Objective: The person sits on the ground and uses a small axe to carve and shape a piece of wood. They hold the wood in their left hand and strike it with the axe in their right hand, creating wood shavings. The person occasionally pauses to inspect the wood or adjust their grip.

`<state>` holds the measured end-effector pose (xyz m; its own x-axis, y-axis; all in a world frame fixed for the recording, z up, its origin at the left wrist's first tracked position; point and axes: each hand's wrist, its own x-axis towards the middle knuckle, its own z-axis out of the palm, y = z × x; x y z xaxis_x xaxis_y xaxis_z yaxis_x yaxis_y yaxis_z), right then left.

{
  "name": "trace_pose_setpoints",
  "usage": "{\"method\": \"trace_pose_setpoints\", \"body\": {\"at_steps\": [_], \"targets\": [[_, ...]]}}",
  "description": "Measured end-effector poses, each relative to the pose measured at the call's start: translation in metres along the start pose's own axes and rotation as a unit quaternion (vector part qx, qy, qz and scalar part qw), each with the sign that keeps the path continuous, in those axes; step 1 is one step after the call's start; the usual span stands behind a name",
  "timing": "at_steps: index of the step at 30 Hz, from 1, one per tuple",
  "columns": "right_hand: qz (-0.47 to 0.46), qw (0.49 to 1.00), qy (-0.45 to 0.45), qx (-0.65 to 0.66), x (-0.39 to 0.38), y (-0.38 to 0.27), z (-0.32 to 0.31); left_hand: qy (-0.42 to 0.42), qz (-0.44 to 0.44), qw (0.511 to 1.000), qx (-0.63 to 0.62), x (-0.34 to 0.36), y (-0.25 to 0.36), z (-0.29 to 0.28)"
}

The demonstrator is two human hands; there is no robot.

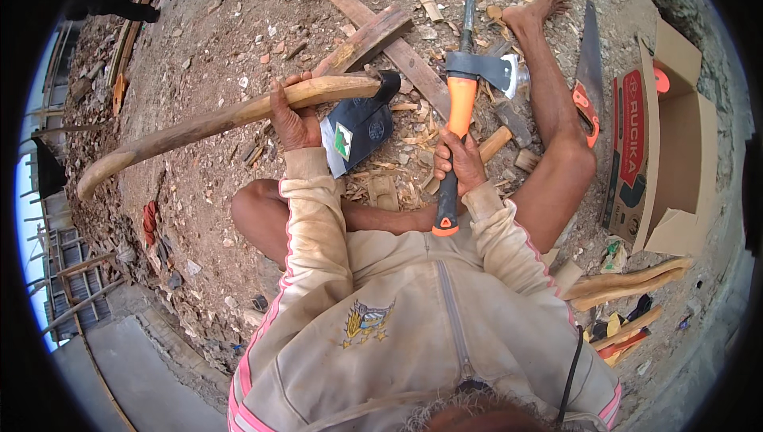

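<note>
My left hand (292,118) is closed round the pale, curved wooden handle (199,116) of a hoe, near its head. The hoe's dark blue blade (367,131) hangs under the handle's right end, with a green and white sticker on it. My right hand (462,163) grips a hatchet by its black and orange handle (460,106), upright in front of my lap. The hatchet head (481,69) is dark with a bright cutting edge facing right. Wood chips (397,187) lie on the ground between my legs, below both tools.
A handsaw (588,66) with an orange handle lies right of my bare leg. Beyond it stands an open cardboard box (636,185). Crossed timbers (362,41) lie ahead, near a grey-shafted tool (469,15). Wooden handles (628,282) rest at my right. Rubble covers the left ground.
</note>
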<state>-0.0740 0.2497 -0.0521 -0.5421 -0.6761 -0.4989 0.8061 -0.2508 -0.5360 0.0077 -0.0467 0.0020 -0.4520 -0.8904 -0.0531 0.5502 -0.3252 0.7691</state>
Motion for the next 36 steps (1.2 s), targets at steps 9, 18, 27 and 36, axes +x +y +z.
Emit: {"method": "trace_pose_setpoints", "body": {"at_steps": [9,18,27,36], "targets": [[-0.078,0.957,0.042,-0.277,-0.005,-0.038,0.015,0.011,0.093,0.987,0.132,-0.018,-0.065,0.066],[-0.238,0.807,0.092,-0.533,0.009,-0.064,-0.009,-0.134,0.194,0.962,0.136,-0.046,-0.025,0.076],[-0.272,0.737,0.084,-0.613,-0.004,-0.073,0.033,-0.317,0.300,0.896,0.086,-0.099,0.167,0.107],[-0.537,0.688,0.089,-0.480,-0.032,-0.127,0.132,-0.294,0.345,0.886,0.101,-0.136,0.155,0.112]]}}
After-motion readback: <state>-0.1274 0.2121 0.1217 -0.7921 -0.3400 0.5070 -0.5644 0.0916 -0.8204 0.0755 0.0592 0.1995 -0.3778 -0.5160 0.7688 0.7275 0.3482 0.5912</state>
